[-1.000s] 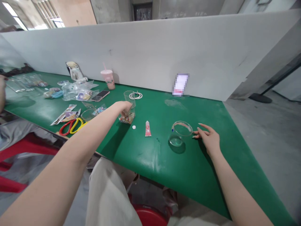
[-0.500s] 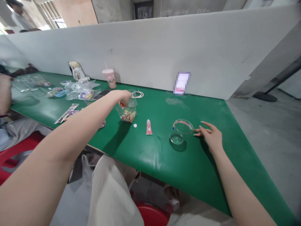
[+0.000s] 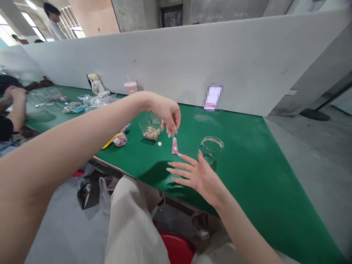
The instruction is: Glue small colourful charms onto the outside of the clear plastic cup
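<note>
My left hand (image 3: 171,119) hangs fingers-down just above a small pink and white tube (image 3: 175,147), its fingertips pinched together; whatever they hold is too small to make out. My right hand (image 3: 198,175) is spread open over the table, palm turned toward the left, and holds nothing. Behind its fingertips stands a clear glass (image 3: 212,150) with a blue bit and pale pink pieces along its rim; the hand partly covers its base. Left of the tube lie a white cap (image 3: 159,144) and a clear open container (image 3: 151,134) of small multicoloured pieces.
A lit phone (image 3: 213,97) leans on the white partition (image 3: 236,66). Further left are a pink cup with a straw (image 3: 131,87), a bag of small pieces (image 3: 120,139) and plastic bags (image 3: 96,102). A co-worker's hands (image 3: 17,94) are at the far left.
My left hand has come out of the container and moved right, over the tube. My right hand has left the glass, moving left and nearer to me with fingers spread.
</note>
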Demonstrator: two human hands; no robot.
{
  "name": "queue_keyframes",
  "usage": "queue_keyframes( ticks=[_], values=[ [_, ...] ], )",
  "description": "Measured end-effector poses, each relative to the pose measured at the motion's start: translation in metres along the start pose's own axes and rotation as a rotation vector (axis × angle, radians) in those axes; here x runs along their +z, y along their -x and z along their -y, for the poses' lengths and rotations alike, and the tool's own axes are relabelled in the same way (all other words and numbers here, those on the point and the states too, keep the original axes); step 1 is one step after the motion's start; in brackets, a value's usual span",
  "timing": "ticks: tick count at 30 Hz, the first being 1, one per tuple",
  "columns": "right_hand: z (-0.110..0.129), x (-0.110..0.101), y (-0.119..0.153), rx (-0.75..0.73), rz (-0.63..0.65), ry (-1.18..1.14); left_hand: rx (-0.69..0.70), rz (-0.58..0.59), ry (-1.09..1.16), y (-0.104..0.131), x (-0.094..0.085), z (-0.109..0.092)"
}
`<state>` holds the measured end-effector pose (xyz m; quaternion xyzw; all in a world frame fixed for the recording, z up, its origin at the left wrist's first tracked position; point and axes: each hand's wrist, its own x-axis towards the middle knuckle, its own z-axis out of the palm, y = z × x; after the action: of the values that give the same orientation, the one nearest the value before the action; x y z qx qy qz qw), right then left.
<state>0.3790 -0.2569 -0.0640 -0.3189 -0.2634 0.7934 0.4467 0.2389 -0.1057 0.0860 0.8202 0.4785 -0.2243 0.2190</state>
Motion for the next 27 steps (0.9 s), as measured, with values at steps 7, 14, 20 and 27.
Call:
queue_keyframes(
  ticks=[7, 14, 20, 27],
  values=[
    [-0.010, 0.020, -0.037, 0.058, -0.009, -0.336, 0.108, 0.000, -0.363, -0.004, 0.074, -0.040],
    [-0.019, 0.007, -0.037, 0.082, -0.031, -0.332, 0.263, 0.053, -0.151, -0.001, 0.064, -0.021],
    [-0.017, 0.005, -0.039, 0.086, -0.030, -0.204, 0.258, -0.049, -0.091, -0.001, 0.061, -0.001],
    [-0.025, -0.008, -0.044, 0.117, -0.011, -0.035, 0.240, -0.207, -0.097, 0.000, 0.091, 0.021]
  ],
)
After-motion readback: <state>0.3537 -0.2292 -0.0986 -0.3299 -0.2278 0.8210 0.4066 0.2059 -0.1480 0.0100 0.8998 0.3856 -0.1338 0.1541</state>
